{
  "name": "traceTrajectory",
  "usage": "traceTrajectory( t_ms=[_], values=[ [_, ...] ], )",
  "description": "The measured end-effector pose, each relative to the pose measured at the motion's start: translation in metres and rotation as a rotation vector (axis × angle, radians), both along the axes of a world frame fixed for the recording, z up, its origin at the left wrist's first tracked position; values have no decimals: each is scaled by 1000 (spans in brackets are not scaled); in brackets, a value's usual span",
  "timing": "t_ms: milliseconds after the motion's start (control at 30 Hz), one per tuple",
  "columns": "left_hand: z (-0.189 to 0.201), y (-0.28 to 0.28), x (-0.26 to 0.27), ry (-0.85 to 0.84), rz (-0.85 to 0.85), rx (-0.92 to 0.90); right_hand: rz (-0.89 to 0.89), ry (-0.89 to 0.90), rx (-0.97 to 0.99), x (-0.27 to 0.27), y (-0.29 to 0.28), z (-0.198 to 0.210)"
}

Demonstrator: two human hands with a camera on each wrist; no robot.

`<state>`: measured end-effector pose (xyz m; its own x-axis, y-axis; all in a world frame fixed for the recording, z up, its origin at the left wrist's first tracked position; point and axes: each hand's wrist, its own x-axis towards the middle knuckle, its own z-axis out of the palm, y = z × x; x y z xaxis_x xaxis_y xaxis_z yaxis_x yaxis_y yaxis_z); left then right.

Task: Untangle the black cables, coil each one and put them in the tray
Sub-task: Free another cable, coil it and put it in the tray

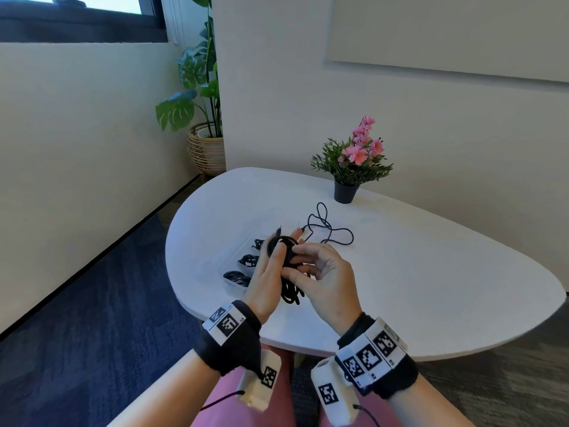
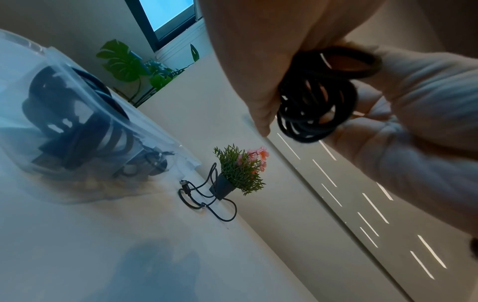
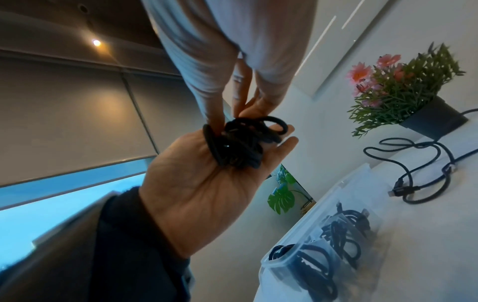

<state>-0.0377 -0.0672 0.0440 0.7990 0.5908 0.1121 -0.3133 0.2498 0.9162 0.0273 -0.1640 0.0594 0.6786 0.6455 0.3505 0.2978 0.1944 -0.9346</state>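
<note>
Both hands clasp one black coil (image 1: 284,251) above the table (image 1: 431,272): left hand (image 1: 267,274) cradles it under a thumb, right hand (image 1: 326,277) pinches its edge. Loops hang down toward the person. Wrist views show three coils in the tray (image 3: 305,251); one loose cable (image 1: 329,229) sprawls beside a flowerpot (image 1: 346,192). No readable labels.
</note>
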Motion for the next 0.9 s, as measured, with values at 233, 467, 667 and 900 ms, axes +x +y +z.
traceTrajectory(
  t_ms=[233,467,667,900],
  values=[
    [10,8,-3,114,-116,-47,-23,52,65,15,2,-7],
    [4,6,1,116,-4,-87,-121,-101,-7,16,5,-17],
    [5,0,2,63,-43,-191,-226,88,-44,24,13,-21],
    [10,8,5,59,57,-182,-139,-99,-137,22,8,-17]
  ],
)
